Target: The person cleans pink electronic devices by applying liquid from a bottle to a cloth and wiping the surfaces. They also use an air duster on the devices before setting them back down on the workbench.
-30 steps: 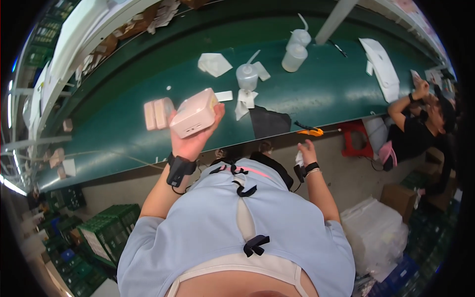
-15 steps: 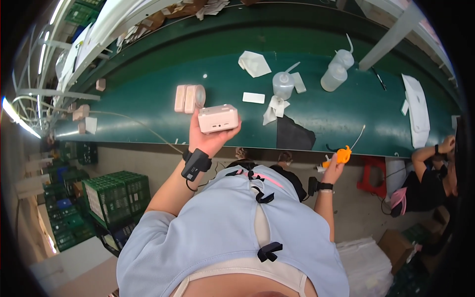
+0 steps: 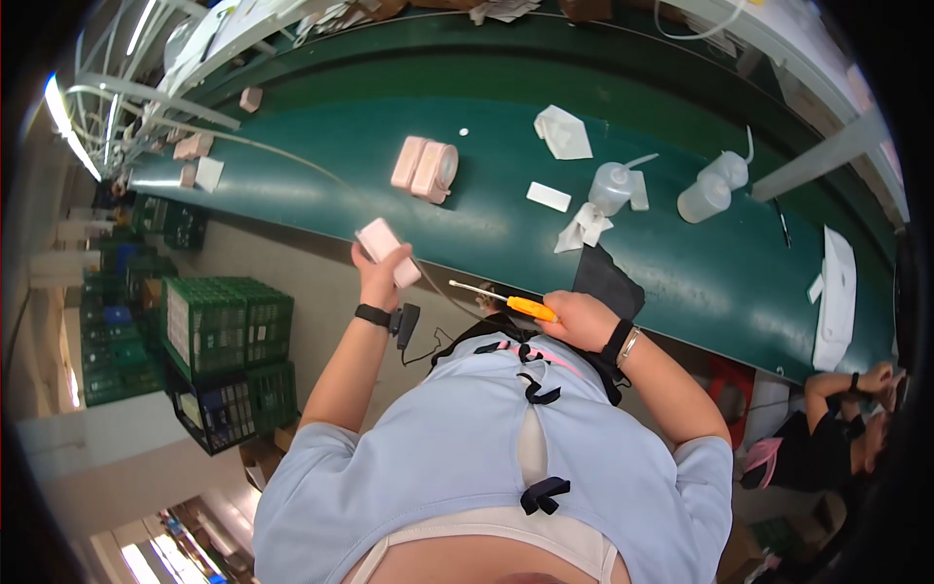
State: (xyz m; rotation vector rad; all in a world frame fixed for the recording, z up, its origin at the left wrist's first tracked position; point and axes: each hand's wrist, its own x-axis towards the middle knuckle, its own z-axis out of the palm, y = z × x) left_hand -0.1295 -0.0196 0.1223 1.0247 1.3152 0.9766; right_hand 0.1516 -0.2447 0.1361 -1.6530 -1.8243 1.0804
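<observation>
My left hand [image 3: 377,273] grips a pale pink box-shaped device [image 3: 381,241], tilted on edge near the front edge of the green bench [image 3: 321,209]. In my right hand [image 3: 584,321] is a screwdriver [image 3: 530,308] with an orange handle. Its thin metal shaft points left toward the pink device, and the tip stays apart from it. Farther back on the bench stand more pink devices [image 3: 413,164] side by side, one with a round face.
Squeeze bottles [image 3: 610,190], a white cloth [image 3: 584,228], a white block [image 3: 549,197] and a black cloth [image 3: 610,282] lie to the right. Green crates [image 3: 226,321] are stacked on the floor at left. Another person [image 3: 817,428] works at far right.
My left hand has drawn the pink device down toward me and turned it on edge. My right hand has swung in from the right, and the screwdriver now points left.
</observation>
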